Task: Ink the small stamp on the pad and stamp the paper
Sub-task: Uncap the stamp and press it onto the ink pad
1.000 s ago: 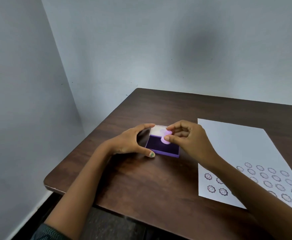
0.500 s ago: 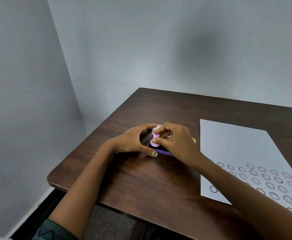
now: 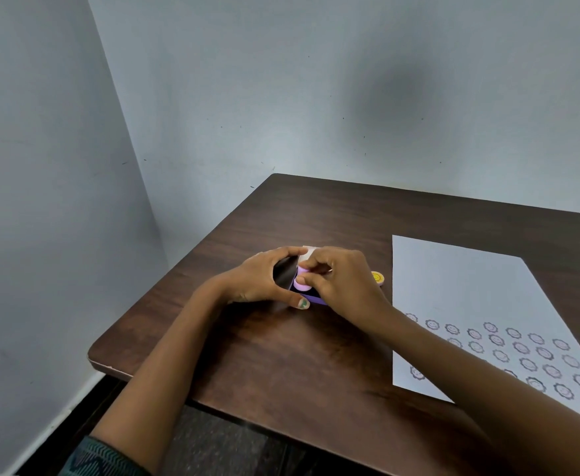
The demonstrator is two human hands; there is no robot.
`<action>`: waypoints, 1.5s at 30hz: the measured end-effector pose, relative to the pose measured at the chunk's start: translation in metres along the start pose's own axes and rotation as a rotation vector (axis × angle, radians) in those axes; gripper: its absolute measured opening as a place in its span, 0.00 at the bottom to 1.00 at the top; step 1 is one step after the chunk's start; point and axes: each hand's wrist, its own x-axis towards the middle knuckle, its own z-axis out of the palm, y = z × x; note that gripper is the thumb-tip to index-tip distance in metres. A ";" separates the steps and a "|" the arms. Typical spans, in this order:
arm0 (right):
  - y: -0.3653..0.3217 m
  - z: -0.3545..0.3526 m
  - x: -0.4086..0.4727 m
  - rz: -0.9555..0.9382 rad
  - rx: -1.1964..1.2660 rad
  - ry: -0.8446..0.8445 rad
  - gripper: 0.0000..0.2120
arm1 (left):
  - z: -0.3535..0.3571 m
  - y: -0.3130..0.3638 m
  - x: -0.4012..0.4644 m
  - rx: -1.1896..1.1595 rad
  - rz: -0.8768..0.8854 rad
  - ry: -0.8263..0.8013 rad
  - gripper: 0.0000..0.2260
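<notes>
A dark wooden table [image 3: 316, 365] set in the corner of a pale room is seen from above, with two bare forearms reaching in from the bottom of the view. Near the table's centre, a small purple ink pad [image 3: 311, 297] with its pale lid [image 3: 307, 253] raised at the far side is steadied by the left hand [image 3: 264, 280], whose thumb and fingers are curled narrowly around the pad's left edge. A small pink stamp [image 3: 301, 281] is pinched between the thumb and fingertips of the right hand [image 3: 345, 286] and is pressed down onto the dark inked surface. At about three o'clock from the pad, just beside the right hand, a small yellow stamp [image 3: 377, 278] is left lying on the table. Farther toward three o'clock, well apart from the pad, a white sheet of paper [image 3: 470, 297] is laid flat; its far half is blank, while its near half, toward five o'clock, is filled with rows of round smiling-face prints [image 3: 522, 348]. The inking step is judged to be underway. The carry across to the paper and the press onto a blank area are not yet done.
</notes>
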 end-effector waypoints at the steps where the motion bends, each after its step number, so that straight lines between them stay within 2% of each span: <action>1: -0.001 0.000 -0.001 -0.017 -0.011 0.008 0.07 | 0.000 0.000 0.000 -0.002 0.000 0.000 0.41; 5: -0.003 0.003 -0.009 -0.106 -0.077 0.009 0.04 | 0.000 -0.001 0.001 -0.006 -0.004 -0.006 0.41; 10: -0.003 0.000 -0.002 -0.016 0.001 0.043 0.06 | 0.000 -0.002 0.002 -0.011 0.002 0.008 0.40; 14: -0.006 0.002 -0.010 -0.112 -0.077 0.025 0.04 | 0.000 -0.003 0.002 -0.015 -0.003 -0.009 0.41; 20: -0.006 0.000 -0.001 -0.025 -0.009 0.044 0.05 | 0.000 -0.002 0.002 -0.002 0.003 0.003 0.38; 24: -0.004 0.000 -0.008 -0.138 -0.074 -0.003 0.04 | 0.000 -0.001 0.001 0.003 0.001 0.001 0.39; 28: -0.003 -0.001 -0.001 -0.038 0.000 0.046 0.05 | 0.000 0.000 0.002 0.008 -0.002 0.015 0.38; 33: -0.004 0.001 -0.008 -0.134 -0.045 0.010 0.03 | 0.002 0.000 0.001 0.000 0.003 0.010 0.38; 37: -0.002 0.000 -0.003 -0.020 0.017 0.065 0.05 | 0.002 0.000 0.001 0.018 0.002 0.020 0.37; 42: -0.002 0.001 -0.008 -0.140 -0.052 0.003 0.04 | 0.001 0.000 0.001 -0.005 0.008 0.012 0.37; 45: -0.001 -0.001 -0.003 -0.038 0.026 0.060 0.05 | 0.001 -0.001 0.001 0.002 0.006 0.020 0.37</action>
